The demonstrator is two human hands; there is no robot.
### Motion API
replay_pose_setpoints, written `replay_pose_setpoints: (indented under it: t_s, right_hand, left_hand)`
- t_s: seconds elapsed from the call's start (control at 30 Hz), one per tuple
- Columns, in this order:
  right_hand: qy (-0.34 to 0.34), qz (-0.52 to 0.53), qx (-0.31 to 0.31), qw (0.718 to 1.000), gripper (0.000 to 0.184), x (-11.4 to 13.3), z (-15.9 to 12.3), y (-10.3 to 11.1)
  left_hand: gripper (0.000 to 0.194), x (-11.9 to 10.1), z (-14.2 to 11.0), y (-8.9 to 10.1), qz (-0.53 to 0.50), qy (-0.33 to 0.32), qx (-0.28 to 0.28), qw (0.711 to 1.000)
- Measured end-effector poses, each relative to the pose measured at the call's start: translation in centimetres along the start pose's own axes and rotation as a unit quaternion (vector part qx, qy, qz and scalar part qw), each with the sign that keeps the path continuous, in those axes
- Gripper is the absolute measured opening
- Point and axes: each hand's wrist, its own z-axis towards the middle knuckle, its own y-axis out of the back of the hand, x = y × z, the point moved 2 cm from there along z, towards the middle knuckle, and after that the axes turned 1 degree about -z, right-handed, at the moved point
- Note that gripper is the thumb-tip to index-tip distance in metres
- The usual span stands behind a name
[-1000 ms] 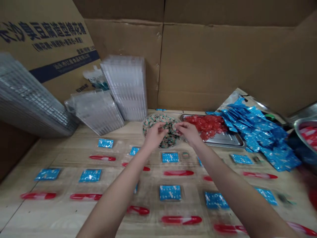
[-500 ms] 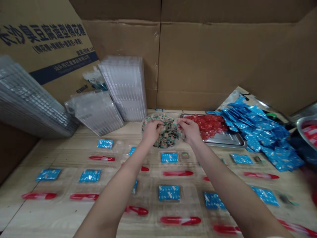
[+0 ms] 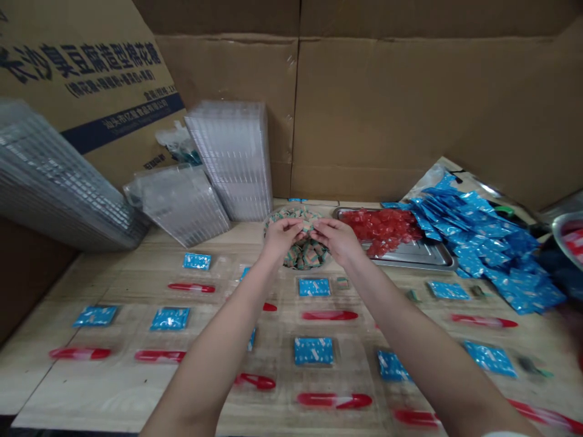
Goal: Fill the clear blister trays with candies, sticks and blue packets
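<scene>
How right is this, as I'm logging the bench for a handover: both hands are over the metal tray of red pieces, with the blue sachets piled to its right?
Not quite. The head view shows the left hand and right hand over a round clear dish of small packets, not the metal tray. That tray of red pieces lies just right of the dish, with the blue sachets piled to its right, as you said.

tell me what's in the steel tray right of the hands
The steel tray holds a heap of small glossy red pieces, with blue sachets lapping over its far right corner. The heap covers the tray floor beneath it, so that part cannot be seen.
</scene>
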Motion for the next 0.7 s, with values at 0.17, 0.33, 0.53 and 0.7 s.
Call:
replay_pose_setpoints:
  t_s: [0.17, 0.33, 0.53, 0.7]
  right_hand:
    - [0.056, -0.051, -0.009, 0.997, 0.027, 0.3, -0.1, 0.1]
    - [0.094, -0.157, 0.014, 0.983, 0.028, 0.0, 0.1, -0.2]
    - [0.151, -0.221, 0.017, 0.963, 0.022, 0.7, -0.3, -0.3]
    - [0.098, -0.196, 0.048, 0.974, 0.022, 1.9, -0.8, 0.0]
  left_hand:
    - [0.007, 0.2, 0.0, 0.1, -0.013, 0.003, -0.036, 0.999]
    - [0.008, -0.2, -0.5, 0.0, -0.045, 0.059, -0.001, 0.997]
    - [0.007, -0.7, -1.5, 0.3, -0.084, 0.084, 0.03, 0.992]
    - [0.013, -0.3, -1.5, 0.4, -0.06, 0.054, 0.022, 0.996]
